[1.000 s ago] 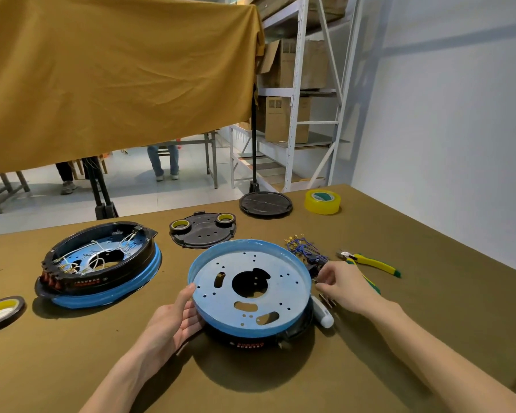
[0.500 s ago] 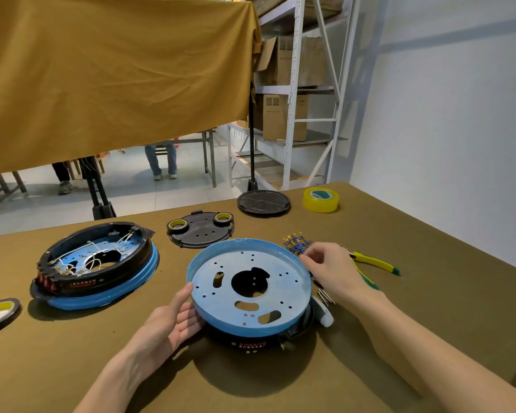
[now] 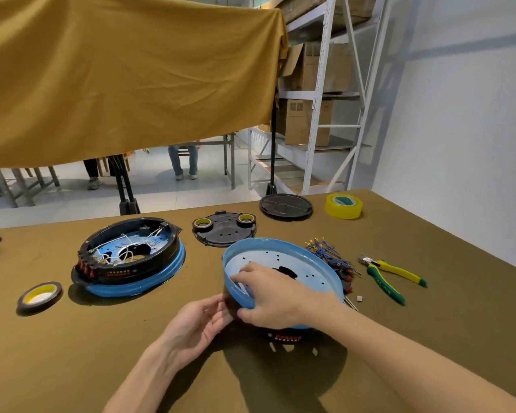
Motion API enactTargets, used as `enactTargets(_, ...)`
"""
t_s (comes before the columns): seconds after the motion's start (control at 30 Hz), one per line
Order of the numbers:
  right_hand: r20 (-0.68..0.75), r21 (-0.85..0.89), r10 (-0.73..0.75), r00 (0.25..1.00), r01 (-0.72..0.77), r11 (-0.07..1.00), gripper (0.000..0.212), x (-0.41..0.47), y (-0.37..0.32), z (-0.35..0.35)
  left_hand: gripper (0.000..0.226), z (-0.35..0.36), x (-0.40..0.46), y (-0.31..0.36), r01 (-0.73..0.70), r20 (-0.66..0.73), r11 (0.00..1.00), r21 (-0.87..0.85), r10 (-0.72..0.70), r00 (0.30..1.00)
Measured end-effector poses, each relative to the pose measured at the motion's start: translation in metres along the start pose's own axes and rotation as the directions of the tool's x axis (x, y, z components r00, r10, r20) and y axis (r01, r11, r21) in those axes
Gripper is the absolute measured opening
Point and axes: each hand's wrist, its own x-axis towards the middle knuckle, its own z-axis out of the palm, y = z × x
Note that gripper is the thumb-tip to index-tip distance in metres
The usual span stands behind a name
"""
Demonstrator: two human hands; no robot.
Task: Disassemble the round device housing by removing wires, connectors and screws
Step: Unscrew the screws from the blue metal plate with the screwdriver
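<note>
Second housing (image 3: 128,257), wires still inside, sits toward the counter's (image 3: 72,353) left edge, untouched. Left hand (image 3: 195,321) props the tilted round housing (image 3: 280,263) near the front edge, fingers loosely curled on its black side. Right hand (image 3: 268,296) curls over the blue rim, gripping it. Risk: a slip drops it. Loose blue wires (image 3: 325,248) and pliers (image 3: 390,275) lie right; a swinging rim could scatter them.

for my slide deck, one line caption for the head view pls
Both hands tilt a blue round housing up off the table.
</note>
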Motion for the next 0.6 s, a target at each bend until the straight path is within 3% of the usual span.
enactTargets(0.17, 0.029, 0.115, -0.008, 1.0, 0.005, 0.993, 0.027, -0.004, 0.006, -0.012, 0.028, 0.001, 0.002, -0.001, -0.04, 0.05, 0.989, 0.141, 0.033, 0.998)
enactTargets(0.3, 0.008, 0.118, -0.016, 1.0, 0.015, 0.993, 0.004, -0.007, 0.012, -0.014, 0.028, 0.0, -0.002, 0.002, -0.019, 0.01, 0.993, 0.112, 0.018, 1.0)
enactTargets(0.37, -0.025, 0.113, -0.022, 0.999, 0.025, 0.993, 0.017, -0.008, 0.013, -0.015, 0.027, 0.001, -0.004, 0.003, 0.002, -0.015, 0.999, 0.038, -0.002, 1.0)
enactTargets(0.47, -0.03, 0.141, -0.01, 0.999, 0.014, 0.99, 0.012, -0.007, 0.013, -0.02, 0.034, 0.005, -0.009, 0.007, 0.037, -0.011, 0.997, -0.065, -0.038, 0.999)
enactTargets(0.53, -0.027, 0.134, -0.004, 1.0, 0.007, 0.991, 0.025, -0.005, 0.013, -0.024, 0.036, 0.005, -0.01, 0.007, 0.034, -0.007, 0.996, -0.087, -0.034, 0.999)
enactTargets(0.6, -0.037, 0.149, -0.009, 0.999, 0.014, 0.989, 0.023, -0.003, 0.015, -0.025, 0.032, 0.006, -0.011, 0.007, -0.021, -0.016, 0.998, -0.061, 0.02, 1.0)
